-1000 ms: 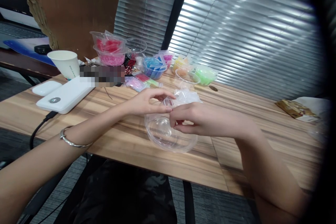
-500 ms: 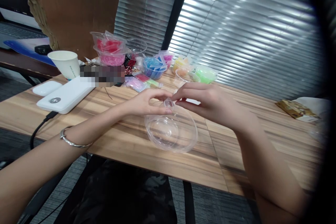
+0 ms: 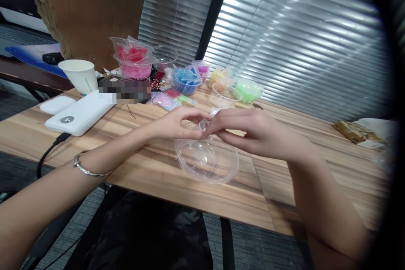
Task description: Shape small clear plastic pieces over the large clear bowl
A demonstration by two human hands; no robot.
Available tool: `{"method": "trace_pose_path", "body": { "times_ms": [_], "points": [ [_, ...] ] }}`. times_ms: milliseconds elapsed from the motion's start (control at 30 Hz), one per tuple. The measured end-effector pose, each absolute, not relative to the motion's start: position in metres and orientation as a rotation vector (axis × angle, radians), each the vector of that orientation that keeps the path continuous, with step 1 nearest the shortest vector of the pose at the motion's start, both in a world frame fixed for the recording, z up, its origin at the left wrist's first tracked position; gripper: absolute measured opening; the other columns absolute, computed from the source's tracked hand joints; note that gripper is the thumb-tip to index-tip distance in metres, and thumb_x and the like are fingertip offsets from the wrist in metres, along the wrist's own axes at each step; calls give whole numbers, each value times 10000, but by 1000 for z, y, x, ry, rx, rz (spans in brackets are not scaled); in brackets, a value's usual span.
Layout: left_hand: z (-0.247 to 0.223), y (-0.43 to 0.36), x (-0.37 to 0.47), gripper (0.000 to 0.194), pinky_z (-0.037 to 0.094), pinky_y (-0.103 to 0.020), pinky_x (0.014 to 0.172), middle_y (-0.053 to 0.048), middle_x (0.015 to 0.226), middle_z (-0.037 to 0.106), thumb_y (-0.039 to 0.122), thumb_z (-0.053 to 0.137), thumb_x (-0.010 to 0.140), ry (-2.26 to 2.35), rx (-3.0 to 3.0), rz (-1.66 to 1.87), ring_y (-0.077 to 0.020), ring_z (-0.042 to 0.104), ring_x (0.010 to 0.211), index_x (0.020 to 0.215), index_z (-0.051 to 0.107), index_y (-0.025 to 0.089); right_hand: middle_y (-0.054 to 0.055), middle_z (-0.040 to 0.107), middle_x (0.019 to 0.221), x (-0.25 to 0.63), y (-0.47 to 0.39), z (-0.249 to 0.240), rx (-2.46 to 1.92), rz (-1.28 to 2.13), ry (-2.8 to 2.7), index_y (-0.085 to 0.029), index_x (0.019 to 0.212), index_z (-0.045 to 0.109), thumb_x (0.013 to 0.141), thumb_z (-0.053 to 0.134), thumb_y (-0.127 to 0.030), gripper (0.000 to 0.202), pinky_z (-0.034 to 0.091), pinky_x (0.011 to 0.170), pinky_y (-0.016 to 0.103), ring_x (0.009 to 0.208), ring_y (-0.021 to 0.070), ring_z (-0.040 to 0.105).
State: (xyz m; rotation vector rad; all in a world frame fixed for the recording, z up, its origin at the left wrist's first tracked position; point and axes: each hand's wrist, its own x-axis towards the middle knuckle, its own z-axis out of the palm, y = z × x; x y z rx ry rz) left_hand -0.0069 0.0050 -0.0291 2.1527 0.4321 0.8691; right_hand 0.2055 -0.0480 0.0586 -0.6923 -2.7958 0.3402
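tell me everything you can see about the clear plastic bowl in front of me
The clear plastic bowl is round, thin-walled and see-through, with a rolled rim and a small flat base. It looks empty and sits upright near the front edge of the wooden table. Above its far rim, the left hand and right hand pinch a small clear plastic bag. Whether the hands touch the bowl cannot be told.

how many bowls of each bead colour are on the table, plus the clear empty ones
pink or red bowls: 2
blue bowl: 1
green bowl: 1
clear empty bowls: 3, one under both hands
total: 7
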Motion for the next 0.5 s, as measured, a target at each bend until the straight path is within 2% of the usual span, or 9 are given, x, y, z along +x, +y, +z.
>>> {"method": "trace_pose_path", "body": {
  "times_ms": [167,267,367,500],
  "points": [
    [-28,4,-7,395,486,-304,857,-72,1062,679,336,683,793,421,2148,832,-182,626,963,1149,631,175,58,655,1051,206,-52,61,-644,403,-2804,-204,998,672,925,431,-160,256,476,803,288,926,160,610],
    [-27,4,-7,402,488,-315,876,-87,1083,675,350,668,806,426,2141,832,-192,626,999,1159,621,163,43,671,1019,205,-55,63,-653,573,-2867,-204,1002,673,912,439,-135,260,471,823,282,927,151,613],
    [-27,4,-7,389,495,-315,880,-91,1104,676,360,671,804,427,2124,838,-196,630,1019,1140,629,170,38,683,1024,202,-56,57,-716,810,-3030,-211,1088,660,931,461,-196,254,468,821,280,912,151,619],
    [-27,4,-7,390,507,-305,856,-98,1113,676,363,670,805,455,2131,838,-195,638,1011,1139,628,166,62,667,1078,195,-53,40,-809,748,-3105,-223,1192,613,929,502,-303,296,456,808,305,920,185,609]
  ]
}}
